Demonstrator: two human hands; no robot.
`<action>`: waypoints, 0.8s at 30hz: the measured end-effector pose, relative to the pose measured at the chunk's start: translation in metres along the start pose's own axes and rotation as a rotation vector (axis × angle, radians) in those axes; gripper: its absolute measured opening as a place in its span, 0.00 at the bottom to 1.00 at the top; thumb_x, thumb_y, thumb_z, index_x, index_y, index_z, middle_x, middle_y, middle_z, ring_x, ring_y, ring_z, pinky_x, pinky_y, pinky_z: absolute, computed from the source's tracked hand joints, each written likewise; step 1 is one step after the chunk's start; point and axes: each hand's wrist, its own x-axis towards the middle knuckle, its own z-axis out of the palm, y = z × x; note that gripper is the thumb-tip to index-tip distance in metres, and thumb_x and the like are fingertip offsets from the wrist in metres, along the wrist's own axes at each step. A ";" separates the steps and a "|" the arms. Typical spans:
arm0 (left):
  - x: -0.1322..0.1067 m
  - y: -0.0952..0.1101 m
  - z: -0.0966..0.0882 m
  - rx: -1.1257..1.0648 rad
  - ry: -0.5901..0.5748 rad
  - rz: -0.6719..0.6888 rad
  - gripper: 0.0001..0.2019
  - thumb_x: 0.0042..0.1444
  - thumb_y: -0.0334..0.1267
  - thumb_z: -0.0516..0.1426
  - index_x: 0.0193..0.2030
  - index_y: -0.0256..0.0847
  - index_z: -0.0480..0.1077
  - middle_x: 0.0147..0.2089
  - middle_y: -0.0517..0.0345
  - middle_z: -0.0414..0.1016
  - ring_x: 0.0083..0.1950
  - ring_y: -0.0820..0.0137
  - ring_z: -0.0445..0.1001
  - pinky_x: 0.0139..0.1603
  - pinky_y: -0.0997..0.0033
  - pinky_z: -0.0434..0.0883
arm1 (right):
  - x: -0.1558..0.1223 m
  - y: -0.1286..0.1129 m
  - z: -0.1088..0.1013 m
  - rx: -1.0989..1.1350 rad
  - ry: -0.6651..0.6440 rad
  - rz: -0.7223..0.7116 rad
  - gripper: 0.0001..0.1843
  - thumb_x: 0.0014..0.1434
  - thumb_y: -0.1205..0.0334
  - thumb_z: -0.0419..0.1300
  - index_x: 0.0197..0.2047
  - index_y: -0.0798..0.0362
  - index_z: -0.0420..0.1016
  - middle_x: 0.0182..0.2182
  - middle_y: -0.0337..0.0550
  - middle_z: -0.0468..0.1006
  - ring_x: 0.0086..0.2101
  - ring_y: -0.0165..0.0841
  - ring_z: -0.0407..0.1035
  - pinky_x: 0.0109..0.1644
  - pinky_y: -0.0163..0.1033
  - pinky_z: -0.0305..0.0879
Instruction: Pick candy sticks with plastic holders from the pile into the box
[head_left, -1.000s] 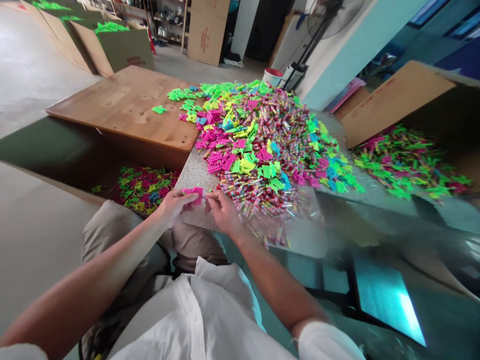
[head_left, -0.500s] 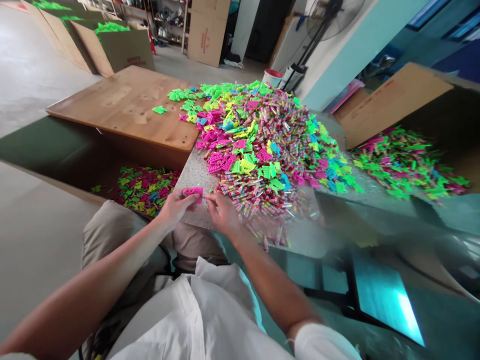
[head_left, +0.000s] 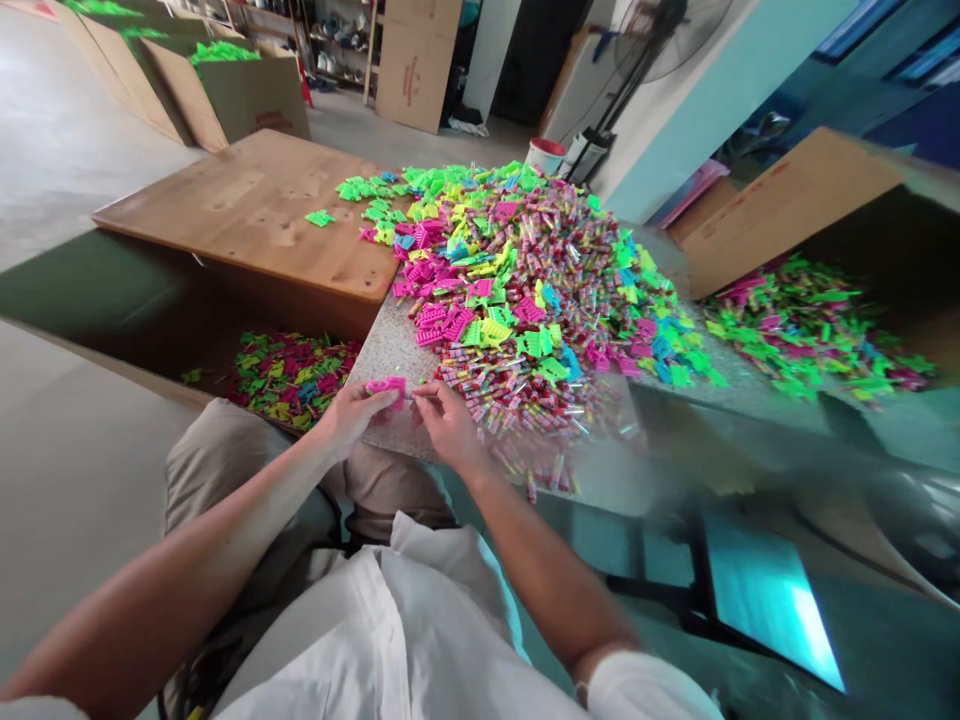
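My left hand (head_left: 349, 416) pinches a pink plastic piece (head_left: 393, 391) between thumb and fingers, just above the table's near corner. Close to its right, my right hand (head_left: 450, 424) has its thumb and fingertips pressed together; whatever they hold is too small to make out. Just beyond the right hand lies a big heap of small printed tubes (head_left: 510, 400) with red ends. Flat comb-like plastic pieces in pink, green, yellow and blue (head_left: 491, 330) are scattered over the heap.
A speckled table (head_left: 381, 345) bears the heap. At left, a wooden board (head_left: 247, 200) partly covers an open box (head_left: 97, 290) of mixed coloured pieces (head_left: 292, 375). A tilted carton (head_left: 795, 205) at right spills more pieces. Cartons of green pieces (head_left: 251, 95) and a fan (head_left: 637, 60) stand behind.
My right hand's fingers have shifted slightly beside the pink piece, which is tilted a little differently. The left hand has hardly moved, and the heap looks the same.
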 end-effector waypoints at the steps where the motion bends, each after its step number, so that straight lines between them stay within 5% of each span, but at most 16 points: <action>1: 0.001 -0.001 -0.001 -0.027 -0.006 -0.030 0.21 0.39 0.46 0.75 0.38 0.34 0.82 0.31 0.51 0.82 0.30 0.69 0.76 0.31 0.73 0.72 | -0.001 0.000 0.000 -0.023 -0.003 -0.012 0.12 0.68 0.52 0.57 0.45 0.49 0.76 0.33 0.41 0.78 0.37 0.36 0.74 0.46 0.41 0.72; 7: 0.006 -0.001 -0.006 -0.144 -0.035 -0.126 0.14 0.44 0.35 0.73 0.38 0.33 0.82 0.30 0.52 0.81 0.27 0.72 0.75 0.28 0.75 0.74 | 0.000 0.000 -0.001 -0.036 0.000 -0.024 0.12 0.69 0.51 0.56 0.46 0.49 0.76 0.36 0.43 0.80 0.40 0.37 0.74 0.48 0.42 0.72; 17: 0.008 -0.012 -0.024 -0.206 -0.103 -0.145 0.11 0.50 0.32 0.70 0.41 0.34 0.82 0.34 0.50 0.82 0.29 0.71 0.77 0.32 0.72 0.79 | -0.003 -0.020 -0.002 -0.149 -0.097 0.014 0.13 0.70 0.51 0.54 0.47 0.48 0.75 0.35 0.40 0.80 0.38 0.35 0.75 0.46 0.40 0.72; 24: 0.002 -0.014 -0.022 -0.181 -0.042 -0.011 0.16 0.46 0.39 0.74 0.42 0.36 0.83 0.34 0.53 0.83 0.32 0.70 0.79 0.34 0.74 0.77 | -0.003 -0.025 0.007 -0.303 -0.100 -0.210 0.15 0.72 0.58 0.49 0.51 0.52 0.75 0.43 0.48 0.81 0.44 0.35 0.76 0.54 0.39 0.70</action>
